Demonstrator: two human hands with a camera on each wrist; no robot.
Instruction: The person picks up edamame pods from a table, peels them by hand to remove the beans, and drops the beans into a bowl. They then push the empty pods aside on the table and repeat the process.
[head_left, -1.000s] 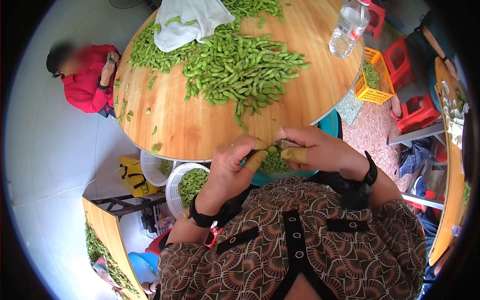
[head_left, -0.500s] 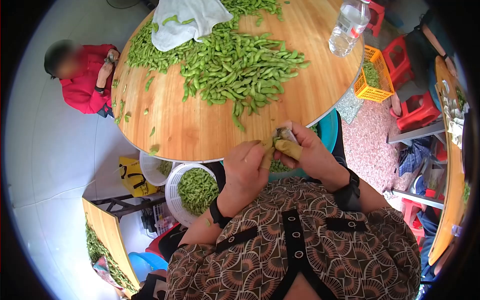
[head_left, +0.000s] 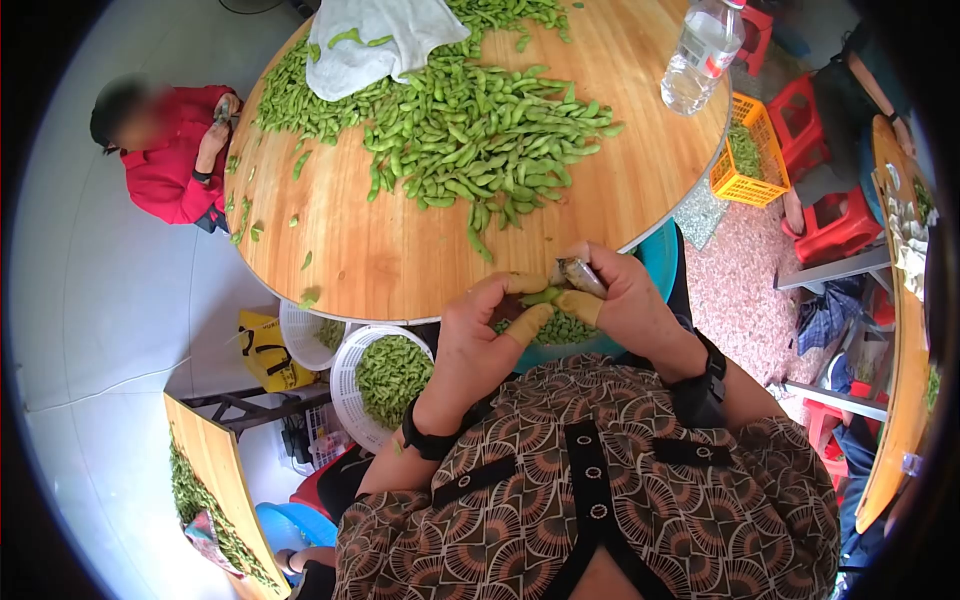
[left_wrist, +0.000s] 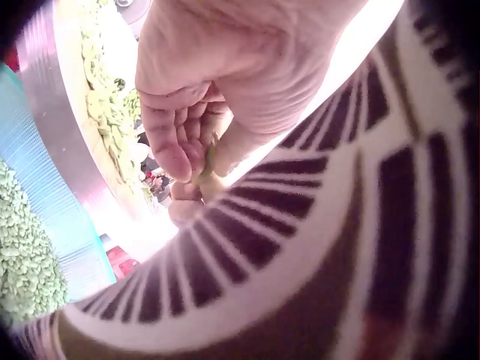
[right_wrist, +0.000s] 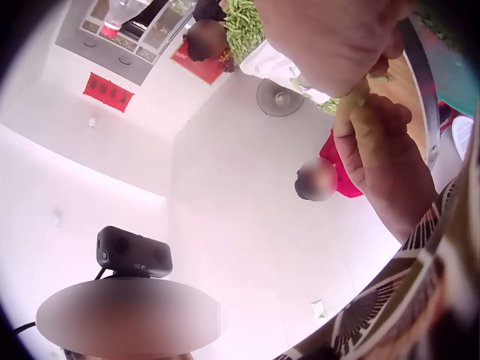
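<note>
A bare strip of the round table [head_left: 400, 265] lies open between its near edge and the pod heap [head_left: 480, 135]. That heap and a white cloth [head_left: 375, 40] block the centre and far side. A water bottle [head_left: 700, 55] stands far right, bare wood around it.

Since half a second ago we have moved our left hand [head_left: 478, 335] a little left and down from our right hand [head_left: 618, 298], so the green edamame pod [head_left: 540, 297] now shows stretched between them, over the teal basin [head_left: 655, 262] of shelled beans.
</note>
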